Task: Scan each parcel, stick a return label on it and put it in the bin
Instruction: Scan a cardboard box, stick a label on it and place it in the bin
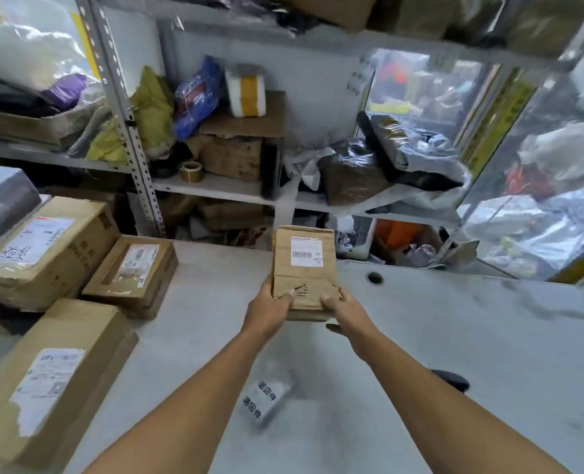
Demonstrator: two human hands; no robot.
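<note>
head view | left hand (272, 304) and right hand (339, 304) each clasp a near corner of one small cardboard parcel (304, 268), held above the grey table (454, 336) | three boxed parcels (131, 273) stacked left | label strip (266, 398), blurred, possibly return labels

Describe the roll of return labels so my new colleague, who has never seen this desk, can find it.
On the grey table, look at the near part, between the person's forearms. The small roll of labels lies there. Unlike the brown cardboard boxes stacked at the left, it is white with repeated black print.
</note>
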